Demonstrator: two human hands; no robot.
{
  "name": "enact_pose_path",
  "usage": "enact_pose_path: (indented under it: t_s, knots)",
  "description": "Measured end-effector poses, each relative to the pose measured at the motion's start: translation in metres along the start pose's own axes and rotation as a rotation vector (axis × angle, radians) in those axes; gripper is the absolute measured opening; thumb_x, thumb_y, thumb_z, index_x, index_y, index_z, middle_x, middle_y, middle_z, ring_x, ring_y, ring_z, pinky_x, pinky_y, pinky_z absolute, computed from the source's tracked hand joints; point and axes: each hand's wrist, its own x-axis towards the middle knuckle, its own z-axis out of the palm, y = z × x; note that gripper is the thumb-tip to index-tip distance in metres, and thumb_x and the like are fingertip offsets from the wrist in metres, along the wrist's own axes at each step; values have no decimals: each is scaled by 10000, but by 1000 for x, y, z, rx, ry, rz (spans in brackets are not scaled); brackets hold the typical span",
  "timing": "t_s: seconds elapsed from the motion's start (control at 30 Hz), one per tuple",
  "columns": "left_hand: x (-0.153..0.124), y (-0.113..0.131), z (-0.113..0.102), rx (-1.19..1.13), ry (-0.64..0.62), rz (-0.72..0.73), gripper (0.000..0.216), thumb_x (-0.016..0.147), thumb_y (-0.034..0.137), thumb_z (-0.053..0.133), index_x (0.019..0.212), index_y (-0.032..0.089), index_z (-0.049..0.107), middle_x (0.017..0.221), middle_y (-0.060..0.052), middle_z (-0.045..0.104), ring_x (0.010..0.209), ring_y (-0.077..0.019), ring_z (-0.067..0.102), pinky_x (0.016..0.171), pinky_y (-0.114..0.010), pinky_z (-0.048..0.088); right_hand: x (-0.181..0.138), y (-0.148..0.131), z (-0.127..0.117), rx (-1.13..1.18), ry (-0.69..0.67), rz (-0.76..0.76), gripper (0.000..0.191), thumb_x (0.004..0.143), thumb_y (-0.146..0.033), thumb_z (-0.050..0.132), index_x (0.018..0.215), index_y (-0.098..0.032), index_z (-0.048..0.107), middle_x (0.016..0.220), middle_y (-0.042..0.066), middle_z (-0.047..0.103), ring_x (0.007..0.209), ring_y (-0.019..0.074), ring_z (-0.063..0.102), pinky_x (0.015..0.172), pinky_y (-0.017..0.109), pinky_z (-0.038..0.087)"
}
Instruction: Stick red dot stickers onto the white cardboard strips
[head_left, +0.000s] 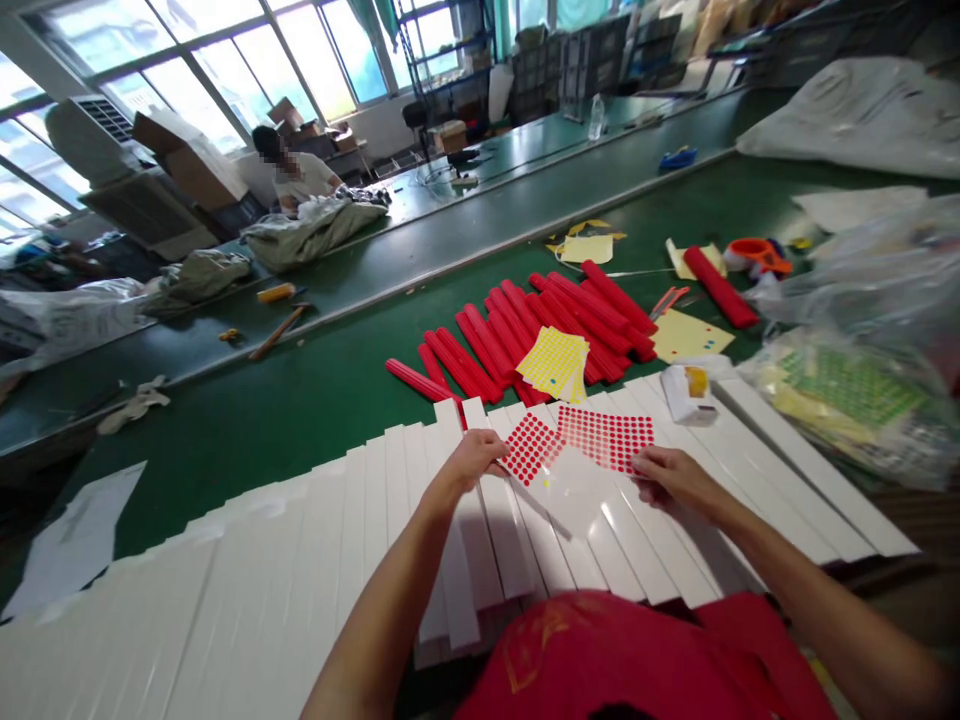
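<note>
My left hand (478,455) pinches the left edge of some red dot paper (574,455). My right hand (664,475) pinches the right edge, so my grip has it on both sides. The red dot paper is up between my two hands, over a long row of white boxes (375,510). I can't tell if it is one bent sheet or two sheets. A tiny yellow dot (546,484) is on its white part.

Just past it, some yellow dot sheets (555,358) lie on a pile of red sticks (476,350). A little white box (686,396) sits on the white boxes, near my right hand. All this is on a green bench (322,385). A clear plastic bag (862,390) is over on the right. Far off on the left, another person (304,172) is by some gray-green cloth (315,230).
</note>
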Motion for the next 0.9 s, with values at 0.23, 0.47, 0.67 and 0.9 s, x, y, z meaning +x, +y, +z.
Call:
enact_pose_path:
  t_s: [0.23, 0.47, 0.67, 0.9]
  knots:
    - [0, -14, -1, -7, 107, 81, 229, 567, 192, 741, 567, 130, 520, 573, -36, 610, 501, -141, 595, 483, -247, 474, -15, -6, -20, -284, -58, 183, 777, 750, -585, 667, 1394, -220, 431, 457, -45, 497, 355, 179, 567, 306, 197, 338]
    - [-35, 4, 9, -378, 62, 282, 288, 639, 276, 699, 598, 175, 432, 633, 10, 548, 606, -87, 526, 623, -227, 452, -42, -51, 28, -136, 41, 11, 569, 747, -682, 614, 895, -135, 665, 639, 60, 646, 472, 161, 607, 420, 250, 481]
    - [-74, -1, 29, -677, -13, 360, 256, 661, 216, 705, 627, 162, 458, 697, -28, 600, 649, -119, 546, 652, -257, 424, -52, -78, 101, 382, -124, 32, 451, 759, -622, 648, 969, -224, 677, 925, 103, 743, 895, 286, 703, 754, 374, 584]
    - [-113, -26, 13, -459, 141, 328, 291, 637, 240, 738, 576, 150, 469, 526, 38, 463, 509, -66, 384, 549, -227, 264, -30, -67, 78, 298, -355, 77, 422, 722, -399, 769, 1065, -176, 667, 1109, 155, 707, 1036, 321, 663, 846, 404, 554]
